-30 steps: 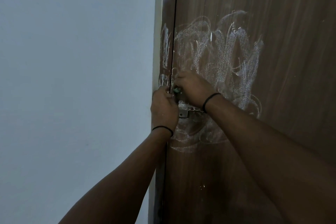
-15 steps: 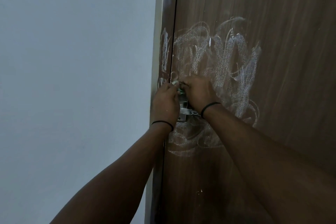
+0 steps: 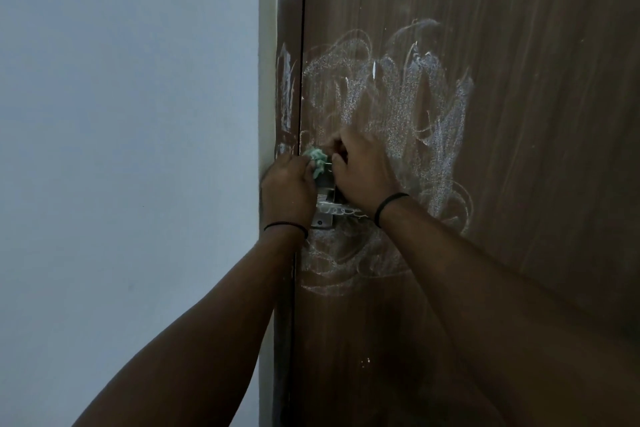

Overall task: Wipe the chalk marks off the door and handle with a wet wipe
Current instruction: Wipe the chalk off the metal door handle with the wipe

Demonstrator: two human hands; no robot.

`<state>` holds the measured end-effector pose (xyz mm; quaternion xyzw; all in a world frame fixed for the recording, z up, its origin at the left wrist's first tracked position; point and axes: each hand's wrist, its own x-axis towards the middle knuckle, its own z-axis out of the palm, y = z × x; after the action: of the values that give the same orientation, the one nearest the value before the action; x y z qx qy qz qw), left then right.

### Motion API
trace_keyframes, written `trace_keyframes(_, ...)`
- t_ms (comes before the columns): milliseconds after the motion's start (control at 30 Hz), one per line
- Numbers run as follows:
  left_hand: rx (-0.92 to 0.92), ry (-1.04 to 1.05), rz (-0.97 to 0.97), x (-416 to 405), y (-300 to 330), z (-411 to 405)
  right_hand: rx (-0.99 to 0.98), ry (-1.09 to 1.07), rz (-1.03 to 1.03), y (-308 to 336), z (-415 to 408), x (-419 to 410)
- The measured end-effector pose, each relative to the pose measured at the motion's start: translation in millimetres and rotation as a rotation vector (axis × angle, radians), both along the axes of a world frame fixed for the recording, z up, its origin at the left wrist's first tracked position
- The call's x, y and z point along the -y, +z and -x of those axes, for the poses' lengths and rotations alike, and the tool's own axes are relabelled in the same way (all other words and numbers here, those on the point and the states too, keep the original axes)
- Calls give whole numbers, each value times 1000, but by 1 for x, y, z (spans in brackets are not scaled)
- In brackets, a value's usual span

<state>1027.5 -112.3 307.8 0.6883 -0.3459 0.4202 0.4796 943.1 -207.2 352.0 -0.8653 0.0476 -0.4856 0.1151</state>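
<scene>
head view: only one view supplied, looking at a door edge with both arms reaching in
door (image 3: pixel 519 45): brown wood grain, fills right side, shut against the frame
chalk marks (image 3: pixel 408 107): white scribbles spread over the door above and right of the hands, more loops seen below the hands, a streak also on the door frame (image 3: pixel 285 90)
handle (image 3: pixel 323 215): metal plate and lever at the door's left edge, mostly hidden behind both hands, lower plate with a screw is seen, chalk smears seen on the lever
wet wipe (image 3: pixel 316 160): crumpled green-white wad, held at the top of the handle plate, between the two hands, just beside the door gap
left hand (image 3: pixel 289 189): fingers curled, wipe is pinched at its fingertips, back of hand faces camera, black band on the wrist
right hand (image 3: pixel 360 172): fingers curled in toward the wipe and handle top, whether the wipe or the metal is gripped cannot be told, black band on the wrist
wall (image 3: pixel 128 149): plain pale blue-grey, fills left side
</scene>
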Motion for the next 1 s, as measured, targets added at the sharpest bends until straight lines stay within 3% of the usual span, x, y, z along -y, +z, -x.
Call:
trace_keyframes(167, -368, 29, 85, 2, -5, 13, -65, -54, 79, -15, -1, 8)
trace_keyframes(367, -523, 2, -5, -3, -22, 10, -24, -108, 90, -23, -4, 5)
trace_keyframes(600, -409, -98, 81, -4, 7, 9, -22, -105, 75, -22, -2, 0)
trace_keyframes(867, -604, -38, -22, -8, -19, 11, -32, -103, 64, -26, 2, -3)
trace_keyframes(1000, -545, -83, 51, -4, 6, 12, -43, -135, 35, -25, 9, -3)
